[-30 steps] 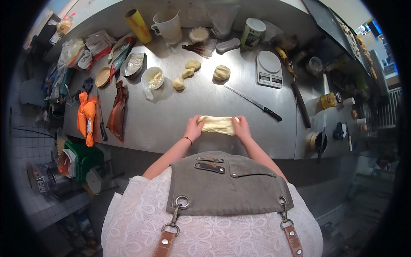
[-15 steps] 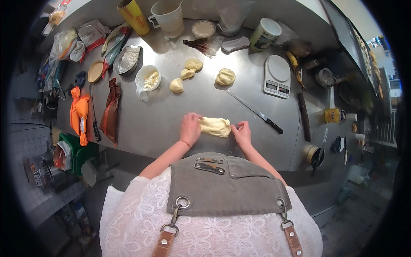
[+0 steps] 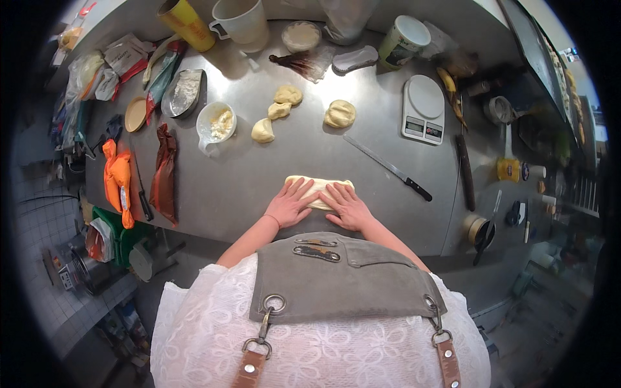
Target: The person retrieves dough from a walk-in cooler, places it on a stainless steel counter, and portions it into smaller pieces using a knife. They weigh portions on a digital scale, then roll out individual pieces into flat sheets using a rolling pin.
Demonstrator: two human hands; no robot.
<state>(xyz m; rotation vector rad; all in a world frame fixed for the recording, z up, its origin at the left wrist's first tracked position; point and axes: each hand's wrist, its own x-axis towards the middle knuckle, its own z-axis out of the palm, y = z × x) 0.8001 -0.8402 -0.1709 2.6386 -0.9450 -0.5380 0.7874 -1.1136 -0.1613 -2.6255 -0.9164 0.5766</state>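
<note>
My left hand [image 3: 288,205] and my right hand [image 3: 347,208] lie flat with fingers spread on an oblong piece of pale dough [image 3: 318,183] on the steel table [image 3: 239,187]. Both sets of fingertips press on its top, side by side. Just beyond them, a round dough ball [image 3: 339,114] and a short row of smaller lumps [image 3: 262,130] rest on the metal. A serrated knife [image 3: 388,167] with a black handle lies to the right of the dough.
At the left are a white tub [image 3: 217,125], a flour scoop [image 3: 184,94], an orange bag [image 3: 116,178] and a brown bag [image 3: 163,178]. A scale [image 3: 422,110] stands at the right; a jug [image 3: 241,24], yellow tube [image 3: 186,24] and canister [image 3: 403,42] line the back.
A second ago my hands held the dough stretched between them by its ends. They then lowered it to the table, and now both lie spread on top of it.
</note>
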